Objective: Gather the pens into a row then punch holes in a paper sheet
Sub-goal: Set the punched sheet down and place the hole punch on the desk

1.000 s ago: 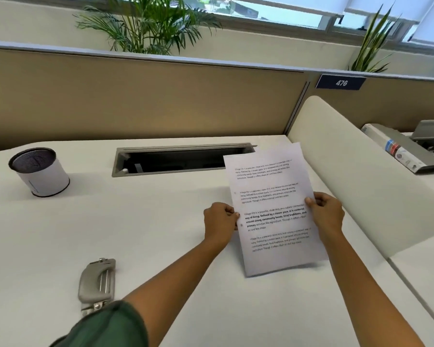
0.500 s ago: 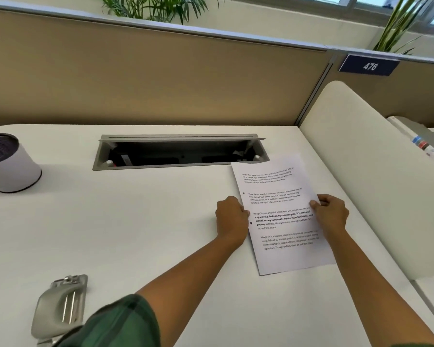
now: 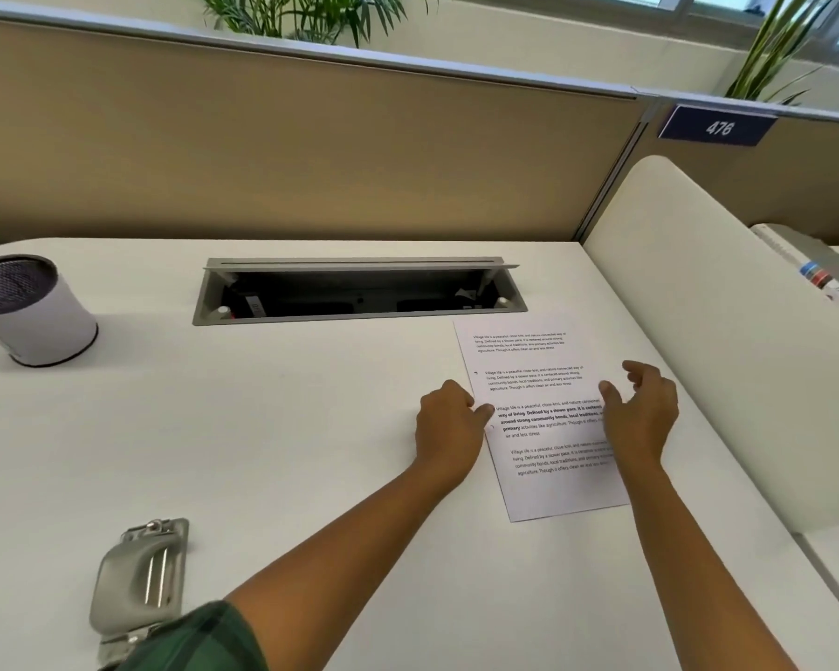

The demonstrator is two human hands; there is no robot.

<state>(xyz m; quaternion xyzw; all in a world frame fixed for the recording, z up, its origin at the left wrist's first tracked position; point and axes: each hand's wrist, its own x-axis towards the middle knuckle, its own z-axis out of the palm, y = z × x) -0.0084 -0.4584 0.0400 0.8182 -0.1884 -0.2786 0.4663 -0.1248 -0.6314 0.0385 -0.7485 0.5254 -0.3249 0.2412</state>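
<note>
A printed paper sheet (image 3: 529, 360) lies flat on the white desk at the right, with two small punched holes near its left edge. My left hand (image 3: 449, 423) rests at the sheet's left edge, its thumb pressing the paper. My right hand (image 3: 642, 411) hovers over the sheet's right side with fingers apart, holding nothing. A grey metal hole punch (image 3: 139, 581) sits at the near left of the desk, partly hidden by my green sleeve. No pens are in view.
A white cylindrical holder with a mesh top (image 3: 30, 309) stands at the far left. An open cable tray (image 3: 359, 290) is sunk into the desk (image 3: 243, 428) behind the sheet. A cream divider (image 3: 727, 341) bounds the right side; a tan partition stands behind.
The sheet went from held up tilted to lying flat on the desk. My right hand let go of its right edge and opened above it. The view tilted down.
</note>
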